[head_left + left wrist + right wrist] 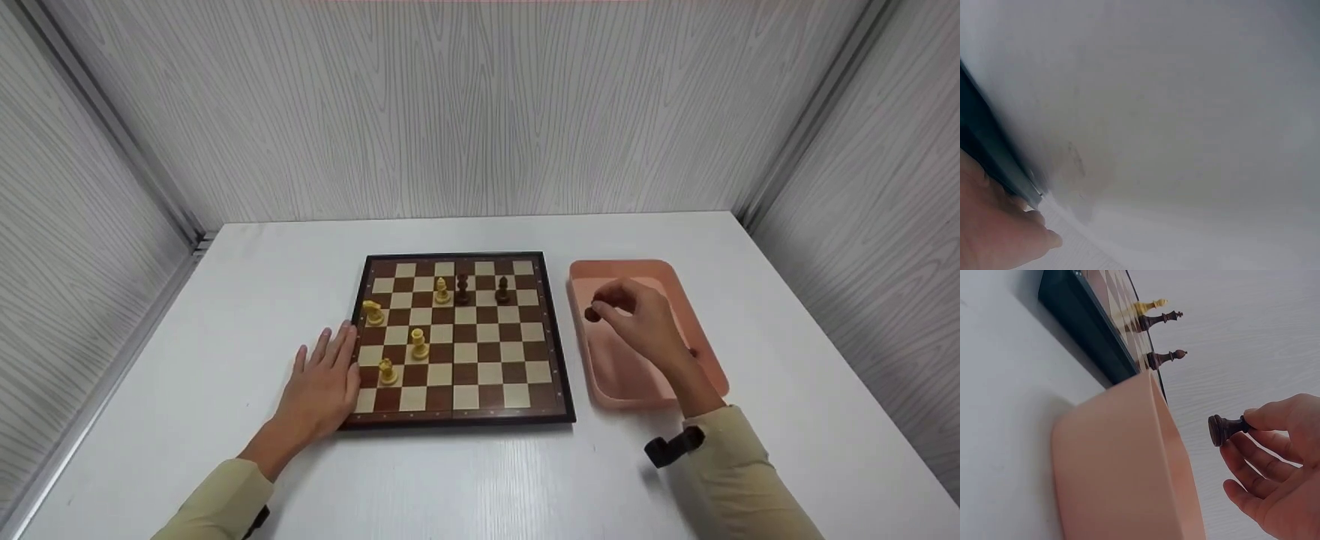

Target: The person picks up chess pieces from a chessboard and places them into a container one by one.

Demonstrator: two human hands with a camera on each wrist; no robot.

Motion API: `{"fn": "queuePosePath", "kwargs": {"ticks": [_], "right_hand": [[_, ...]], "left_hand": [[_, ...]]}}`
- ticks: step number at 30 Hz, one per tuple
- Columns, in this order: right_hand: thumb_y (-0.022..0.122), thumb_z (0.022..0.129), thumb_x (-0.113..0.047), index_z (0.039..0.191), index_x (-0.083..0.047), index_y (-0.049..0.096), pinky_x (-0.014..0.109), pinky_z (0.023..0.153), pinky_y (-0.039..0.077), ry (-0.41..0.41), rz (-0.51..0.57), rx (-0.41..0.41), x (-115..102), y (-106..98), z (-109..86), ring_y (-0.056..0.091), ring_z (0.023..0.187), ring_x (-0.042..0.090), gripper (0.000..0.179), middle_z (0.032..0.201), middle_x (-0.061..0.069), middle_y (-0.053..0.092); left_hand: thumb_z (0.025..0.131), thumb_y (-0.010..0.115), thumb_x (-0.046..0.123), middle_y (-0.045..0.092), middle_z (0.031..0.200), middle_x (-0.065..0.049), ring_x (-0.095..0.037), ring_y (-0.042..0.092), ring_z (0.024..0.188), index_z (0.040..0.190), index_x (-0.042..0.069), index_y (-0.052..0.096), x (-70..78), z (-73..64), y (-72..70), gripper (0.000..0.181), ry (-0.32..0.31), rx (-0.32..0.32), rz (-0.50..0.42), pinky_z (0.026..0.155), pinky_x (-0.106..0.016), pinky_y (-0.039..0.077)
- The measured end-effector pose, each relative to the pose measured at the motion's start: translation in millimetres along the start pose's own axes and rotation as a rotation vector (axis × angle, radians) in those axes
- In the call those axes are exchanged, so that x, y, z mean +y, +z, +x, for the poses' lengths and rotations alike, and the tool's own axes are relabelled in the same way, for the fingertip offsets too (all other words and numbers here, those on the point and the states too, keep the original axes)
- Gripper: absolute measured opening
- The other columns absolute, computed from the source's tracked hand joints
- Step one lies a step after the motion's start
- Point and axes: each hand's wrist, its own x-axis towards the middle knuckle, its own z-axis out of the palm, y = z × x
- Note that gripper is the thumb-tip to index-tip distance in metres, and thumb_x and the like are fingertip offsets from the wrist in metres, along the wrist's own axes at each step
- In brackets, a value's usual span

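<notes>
A checkered chessboard (491,373) lies on the white table. My left hand (319,390) rests flat along its left edge, fingers straight; the left wrist view shows that hand (1002,225) against the board's dark side. Over the pink tray (626,403), my right hand (637,319) pinches a dark chess piece (1220,430) between thumb and fingers. Its round base points away from the hand, and the fingertips hide its top. On the board stand a dark king (462,291), a dark bishop (502,291), a yellow bishop (442,291) and a yellow knight (374,313).
Two more yellow pieces stand on the board's near left part, a rook-like piece (418,345) and a crowned piece (387,373). A small dark object (693,352) shows in the tray beside my right wrist. White wood-grain panels (480,112) enclose the table.
</notes>
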Motion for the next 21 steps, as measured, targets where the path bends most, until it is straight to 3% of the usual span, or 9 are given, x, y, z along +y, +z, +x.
{"fn": "queuePosePath", "kwargs": {"ticks": [3, 7, 12, 16, 21], "right_hand": [[0.064, 0.097, 0.006, 0.108, 0.014, 0.065, 0.021, 0.090, 0.053, -0.001, -0.016, -0.001, -11, -5, -5.7, 0.072, 0.097, 0.043, 0.014, 0.101, 0.029, 0.071], [0.064, 0.097, 0.006, 0.107, 0.014, 0.064, 0.021, 0.089, 0.054, -0.016, -0.008, 0.001, -13, -11, -11.1, 0.072, 0.096, 0.044, 0.013, 0.101, 0.030, 0.070], [0.064, 0.097, 0.007, 0.109, 0.014, 0.064, 0.022, 0.092, 0.054, -0.011, 0.022, 0.013, 9, -16, -13.0, 0.072, 0.095, 0.044, 0.014, 0.100, 0.029, 0.070], [0.066, 0.098, 0.001, 0.110, 0.009, 0.065, 0.017, 0.088, 0.053, -0.005, -0.015, 0.016, 31, -20, -11.5, 0.073, 0.094, 0.037, 0.014, 0.100, 0.023, 0.071], [0.068, 0.099, -0.008, 0.109, 0.005, 0.066, 0.016, 0.088, 0.053, 0.014, -0.018, 0.002, 30, -28, -13.9, 0.074, 0.097, 0.031, 0.016, 0.100, 0.018, 0.073]], "left_hand": [[0.110, 0.030, 0.026, 0.019, 0.169, -0.019, -0.043, 0.016, 0.154, 0.162, -0.002, 0.019, -0.1, -0.4, -0.3, 0.060, -0.004, -0.010, -0.004, 0.121, -0.065, 0.012], [0.111, 0.029, 0.027, 0.017, 0.169, -0.018, -0.043, 0.014, 0.155, 0.163, -0.001, 0.017, -0.7, -0.5, 0.5, 0.061, -0.013, -0.024, -0.015, 0.121, -0.065, 0.010], [0.111, 0.029, 0.027, 0.016, 0.170, -0.017, -0.043, 0.012, 0.155, 0.163, -0.001, 0.016, -0.5, -0.4, 1.4, 0.060, -0.021, -0.029, -0.024, 0.121, -0.065, 0.009], [0.111, 0.029, 0.027, 0.017, 0.170, -0.017, -0.043, 0.013, 0.155, 0.163, -0.001, 0.017, -0.4, -0.3, 1.5, 0.060, -0.023, -0.027, -0.017, 0.121, -0.065, 0.009], [0.111, 0.030, 0.027, 0.017, 0.170, -0.017, -0.043, 0.013, 0.155, 0.163, -0.001, 0.018, -0.1, 0.2, 0.3, 0.060, -0.021, -0.028, -0.019, 0.121, -0.065, 0.009]]}}
